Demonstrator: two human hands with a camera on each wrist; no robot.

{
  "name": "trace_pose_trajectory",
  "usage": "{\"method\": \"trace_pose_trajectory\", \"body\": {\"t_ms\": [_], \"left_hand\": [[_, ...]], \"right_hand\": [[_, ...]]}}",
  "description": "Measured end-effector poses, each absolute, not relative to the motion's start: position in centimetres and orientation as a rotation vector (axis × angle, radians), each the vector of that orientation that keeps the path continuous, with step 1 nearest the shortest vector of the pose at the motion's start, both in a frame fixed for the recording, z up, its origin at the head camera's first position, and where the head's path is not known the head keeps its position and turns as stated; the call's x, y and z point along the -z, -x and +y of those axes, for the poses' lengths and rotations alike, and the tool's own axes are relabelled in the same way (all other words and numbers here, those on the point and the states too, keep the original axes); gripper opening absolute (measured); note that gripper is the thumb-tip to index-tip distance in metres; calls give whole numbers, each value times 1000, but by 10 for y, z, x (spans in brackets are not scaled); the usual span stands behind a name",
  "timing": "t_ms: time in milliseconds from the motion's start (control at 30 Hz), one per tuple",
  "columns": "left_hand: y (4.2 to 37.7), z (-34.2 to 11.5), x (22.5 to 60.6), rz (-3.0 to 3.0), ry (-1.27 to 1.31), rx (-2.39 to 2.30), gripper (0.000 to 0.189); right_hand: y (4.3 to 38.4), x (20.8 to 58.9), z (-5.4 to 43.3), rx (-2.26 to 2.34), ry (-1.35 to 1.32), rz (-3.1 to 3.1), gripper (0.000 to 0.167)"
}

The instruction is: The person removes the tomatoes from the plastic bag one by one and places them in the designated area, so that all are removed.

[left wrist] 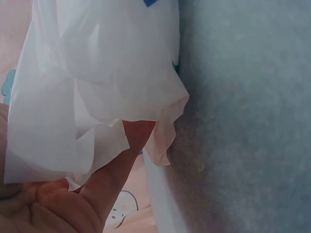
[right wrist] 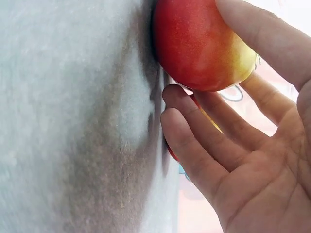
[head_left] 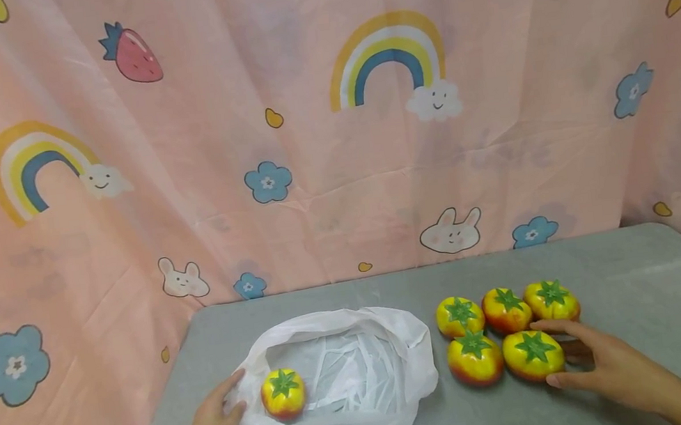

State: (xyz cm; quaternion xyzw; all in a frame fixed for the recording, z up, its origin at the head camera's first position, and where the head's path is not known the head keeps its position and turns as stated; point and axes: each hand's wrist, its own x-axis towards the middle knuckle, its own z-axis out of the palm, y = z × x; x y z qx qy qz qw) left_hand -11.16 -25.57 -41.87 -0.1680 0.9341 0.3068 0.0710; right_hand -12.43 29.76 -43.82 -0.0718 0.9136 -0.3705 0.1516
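On the left, my left hand (head_left: 212, 423) pinches the rim of a white plastic bag (head_left: 420, 358); in the left wrist view a finger (left wrist: 114, 182) passes behind the thin plastic. The bag's mouth is spread wide, and one yellow-and-red toy tomato (head_left: 283, 394) with a green star-shaped top shows inside it, near that hand. My right hand (head_left: 613, 364) holds the front right toy tomato (head_left: 533, 355) of a group, thumb at its near side and fingers at its far side. Seen from the right wrist, this tomato (right wrist: 199, 46) has a red lower half low against the table.
Several more toy tomatoes (head_left: 474, 360) stand close together in two rows beside the held one, right of the bag. The grey table (head_left: 639, 290) ends at a pink curtain (head_left: 330, 228) printed with rainbows, flowers and rabbits.
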Motion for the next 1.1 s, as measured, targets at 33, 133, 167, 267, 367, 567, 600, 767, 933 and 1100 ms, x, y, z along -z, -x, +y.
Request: {"method": "trace_pose_trajectory", "body": {"t_ms": [33, 133, 167, 267, 367, 567, 600, 767, 933, 1100], "left_hand": [[111, -256, 419, 2807, 509, -924, 56], [111, -256, 420, 2820, 500, -918, 56], [111, -257, 420, 2824, 497, -917, 56], [111, -257, 420, 2827, 495, -914, 56], [112, -257, 421, 2823, 503, -912, 56], [111, -256, 419, 2823, 505, -917, 57], [111, -256, 419, 2826, 501, -917, 56], [110, -256, 419, 2826, 494, -924, 57], [110, -258, 418, 2805, 499, -935, 58], [109, -259, 417, 2830, 446, -935, 58]], "right_hand": [[124, 438, 298, 1059, 214, 2631, 83], [124, 438, 298, 1043, 222, 2650, 84], [124, 438, 298, 1041, 228, 2655, 84], [124, 438, 298, 1034, 227, 2662, 86], [125, 438, 298, 1020, 216, 2669, 87], [125, 437, 299, 1015, 212, 2655, 86], [125, 437, 300, 1017, 218, 2656, 85], [122, 433, 301, 992, 239, 2709, 84], [116, 420, 301, 922, 236, 2825, 85], [113, 396, 286, 908, 218, 2874, 82]]}}
